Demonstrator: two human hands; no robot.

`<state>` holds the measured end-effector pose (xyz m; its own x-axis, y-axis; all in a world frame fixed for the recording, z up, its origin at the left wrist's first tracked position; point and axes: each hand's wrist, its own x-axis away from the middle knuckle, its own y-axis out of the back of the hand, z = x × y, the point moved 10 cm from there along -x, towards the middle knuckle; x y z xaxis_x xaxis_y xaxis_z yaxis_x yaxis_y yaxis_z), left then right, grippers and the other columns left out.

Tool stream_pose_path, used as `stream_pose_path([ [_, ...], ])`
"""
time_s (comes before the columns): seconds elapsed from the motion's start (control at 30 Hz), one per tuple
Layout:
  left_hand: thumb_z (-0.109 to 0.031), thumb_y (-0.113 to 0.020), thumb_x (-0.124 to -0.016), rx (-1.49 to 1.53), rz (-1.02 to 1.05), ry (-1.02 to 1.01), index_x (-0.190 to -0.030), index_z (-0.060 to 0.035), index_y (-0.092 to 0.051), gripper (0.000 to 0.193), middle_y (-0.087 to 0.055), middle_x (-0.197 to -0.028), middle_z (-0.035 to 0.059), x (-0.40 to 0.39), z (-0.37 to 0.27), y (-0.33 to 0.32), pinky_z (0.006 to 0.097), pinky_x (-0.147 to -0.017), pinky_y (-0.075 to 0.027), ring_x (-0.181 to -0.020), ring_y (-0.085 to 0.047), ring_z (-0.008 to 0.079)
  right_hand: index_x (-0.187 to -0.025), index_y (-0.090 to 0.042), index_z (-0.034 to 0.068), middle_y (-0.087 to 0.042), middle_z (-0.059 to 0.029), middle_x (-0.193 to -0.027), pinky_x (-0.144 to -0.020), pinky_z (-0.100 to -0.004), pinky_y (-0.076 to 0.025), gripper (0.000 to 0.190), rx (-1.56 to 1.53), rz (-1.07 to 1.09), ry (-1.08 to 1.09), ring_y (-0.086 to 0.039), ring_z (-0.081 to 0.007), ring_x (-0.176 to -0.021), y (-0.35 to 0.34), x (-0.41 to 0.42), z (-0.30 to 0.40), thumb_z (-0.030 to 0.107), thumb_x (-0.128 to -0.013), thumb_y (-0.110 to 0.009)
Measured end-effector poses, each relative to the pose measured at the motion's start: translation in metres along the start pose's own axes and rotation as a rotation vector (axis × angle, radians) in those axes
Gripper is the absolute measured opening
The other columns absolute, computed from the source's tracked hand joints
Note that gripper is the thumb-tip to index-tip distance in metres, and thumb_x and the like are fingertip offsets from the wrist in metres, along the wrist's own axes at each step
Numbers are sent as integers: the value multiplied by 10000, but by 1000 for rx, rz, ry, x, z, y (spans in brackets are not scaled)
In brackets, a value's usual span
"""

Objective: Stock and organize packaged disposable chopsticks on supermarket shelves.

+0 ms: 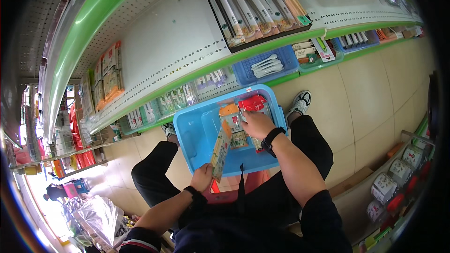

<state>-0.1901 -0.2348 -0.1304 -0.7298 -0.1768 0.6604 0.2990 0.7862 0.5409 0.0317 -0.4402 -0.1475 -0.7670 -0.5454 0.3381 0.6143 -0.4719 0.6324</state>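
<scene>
In front of me a light blue plastic tub holds flat packets. My left hand grips the lower end of an upright, tilted packet of thin wooden sticks, with an orange top, over the tub's near left part. My right hand is inside the tub at the right, over a red-topped packet; its fingertips are partly hidden, so I cannot tell whether they hold it. Between the hands lie orange-topped packets. A black band is on each wrist.
Beyond the tub runs a green-edged metal shelf with a box of packaged chopsticks and several packets. Below stand baskets, one blue with white spoons. Packaged goods stand at the right. A person is far left.
</scene>
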Motion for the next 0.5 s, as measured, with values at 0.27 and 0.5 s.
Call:
stream_pose_path([
  [0.27,-379,-485,-1007,-433,157,-339,-1266,-23,-569,449,-645,-1213,231,-49,-45,-54,466,-969,-496,-1136,-618,372,-1094,-582,-45,-676,-233,-1028,-848,-494,-533,329,2,43,-16,-668,-388,-964,0,-2,3,238,-929,-556],
  [0.5,-257,-594,-948,-324,-8,-466,-1274,-15,-573,407,-616,-1273,207,-37,-111,19,455,-1001,-483,-1175,-586,385,-1090,-590,-3,-673,-240,-1001,-826,-506,-520,313,-53,-1,26,-659,-410,-938,-3,-6,7,245,-901,-612],
])
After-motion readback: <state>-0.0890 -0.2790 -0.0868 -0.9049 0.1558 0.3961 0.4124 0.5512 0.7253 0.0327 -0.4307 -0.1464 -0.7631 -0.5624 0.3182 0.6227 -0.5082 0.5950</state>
